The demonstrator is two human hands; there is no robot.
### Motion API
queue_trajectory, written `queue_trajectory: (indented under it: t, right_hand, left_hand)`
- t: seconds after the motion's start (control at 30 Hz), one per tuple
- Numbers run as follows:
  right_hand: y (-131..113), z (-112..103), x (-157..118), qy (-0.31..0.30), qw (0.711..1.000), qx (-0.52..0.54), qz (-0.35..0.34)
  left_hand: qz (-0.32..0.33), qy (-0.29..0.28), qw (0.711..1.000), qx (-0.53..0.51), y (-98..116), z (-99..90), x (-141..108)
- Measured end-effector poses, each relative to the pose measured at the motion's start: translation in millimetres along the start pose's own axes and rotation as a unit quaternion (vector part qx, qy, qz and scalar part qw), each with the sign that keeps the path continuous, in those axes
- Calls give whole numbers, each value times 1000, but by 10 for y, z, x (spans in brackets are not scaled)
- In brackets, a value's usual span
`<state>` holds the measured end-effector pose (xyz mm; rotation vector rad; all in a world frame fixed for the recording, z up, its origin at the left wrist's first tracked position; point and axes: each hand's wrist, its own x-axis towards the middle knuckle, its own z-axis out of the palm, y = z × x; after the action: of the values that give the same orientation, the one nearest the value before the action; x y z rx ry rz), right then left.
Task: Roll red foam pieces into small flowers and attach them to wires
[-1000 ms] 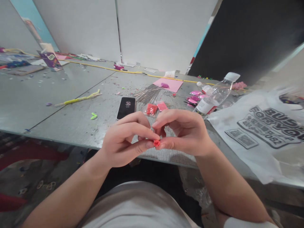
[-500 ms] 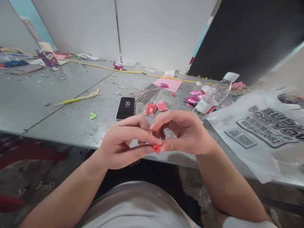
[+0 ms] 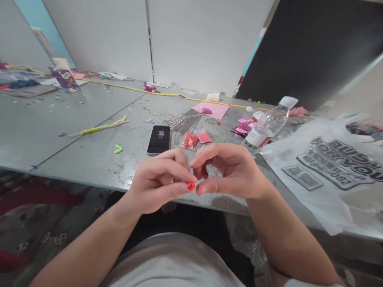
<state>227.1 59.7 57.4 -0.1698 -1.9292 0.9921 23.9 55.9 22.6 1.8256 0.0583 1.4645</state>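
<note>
Between the thumb and index fingertips of my left hand (image 3: 160, 179) is a small red clay rose (image 3: 190, 186), its spiral of petals facing up toward me. Just to the right, my right hand (image 3: 231, 171) is curved with its thumb apart from its fingers. A narrow gap separates that thumb from the rose, and I see nothing in its grasp. The right index fingertip comes close to the left fingers; whether they touch, I cannot tell. Beyond the hands lie a red clay packet (image 3: 190, 140) and a pink clay packet (image 3: 204, 137).
A phone (image 3: 159, 139) lies left of the packets, with thin wires (image 3: 187, 120) behind. A clear bottle (image 3: 271, 123) and a white plastic bag (image 3: 323, 171) stand at right. Yellow-wrapped stems (image 3: 100, 128) and a green clay piece (image 3: 118, 149) lie left. The table edge runs below my hands.
My right thumb has come away from the rose, leaving a small gap. The rose stays in the left fingertips and has shifted slightly left. The view has tilted a little.
</note>
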Motion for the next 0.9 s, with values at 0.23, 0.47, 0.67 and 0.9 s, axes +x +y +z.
queue_trajectory:
  t: [0.23,0.47,0.67,0.9]
  right_hand:
    - [-59,10,12,69,997,2,25]
    - [42,-195,0,250,963,-2,95]
    - [275,-346,16,262,945,-54,191]
    - [482,-384,47,264,918,-99,280]
  left_hand:
    - [-57,25,997,-44,-126,-59,-57]
    - [-169,-191,918,303,-429,-701,182]
    - [-215,-323,844,369,-739,-931,297]
    - [-205,-329,823,415,-785,-919,258]
